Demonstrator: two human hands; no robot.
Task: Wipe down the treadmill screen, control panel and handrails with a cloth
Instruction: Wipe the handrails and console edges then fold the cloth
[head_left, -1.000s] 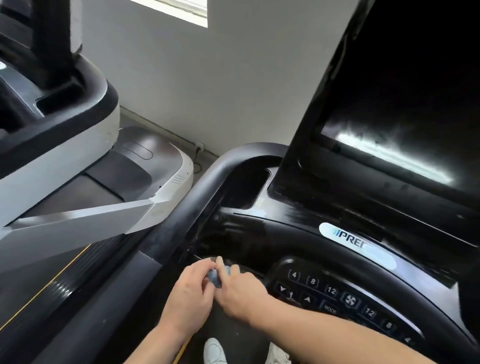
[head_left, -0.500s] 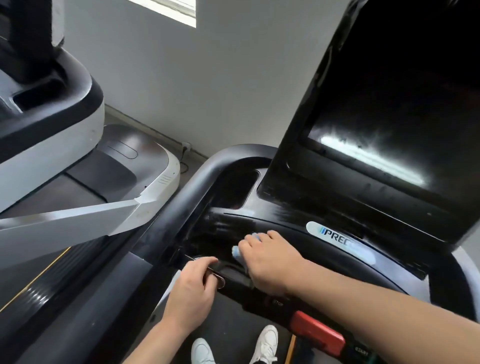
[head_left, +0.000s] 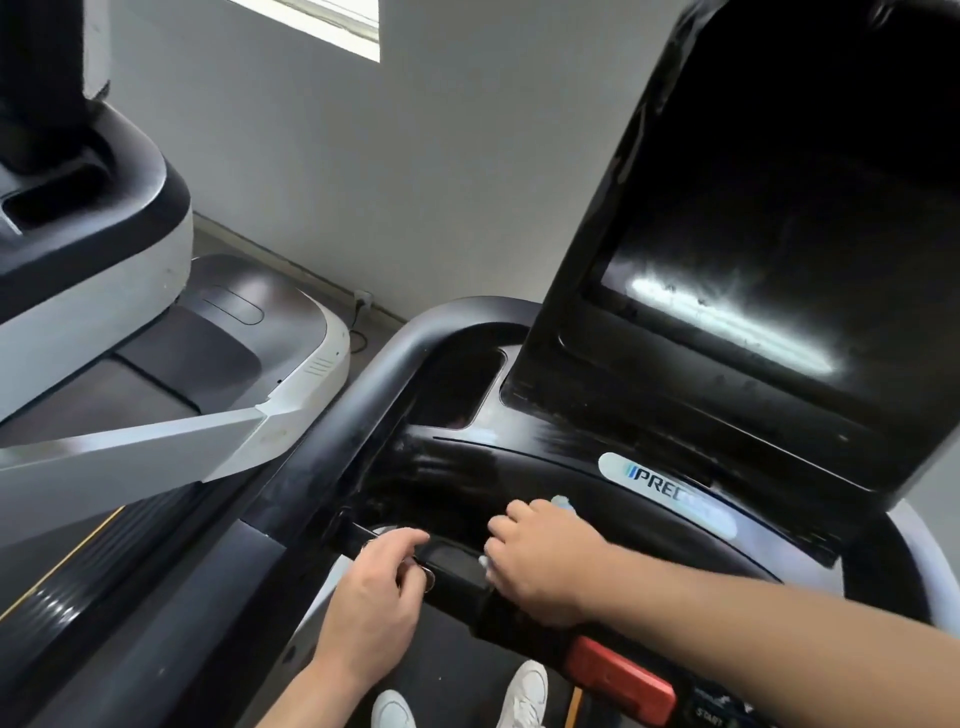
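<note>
- Lower centre of the frame: the right hand (head_left: 540, 564) presses a pale blue cloth (head_left: 563, 503), mostly hidden under curled fingers, onto the treadmill's glossy control panel (head_left: 467, 467).
- The left hand (head_left: 376, 592) curls round the front crossbar (head_left: 447, 558), beside the right.
- Risk: the red stop button (head_left: 621, 670) sits just below the right forearm and could be knocked mid-wipe.
- The smeared screen (head_left: 769, 270), upper right, may streak.

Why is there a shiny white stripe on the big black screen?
Head view: the stripe is glare, the bright window reflecting off the glossy treadmill screen; smudges show inside it. Straight edges also bend near the picture's sides, from the wide-angle lens.
</note>
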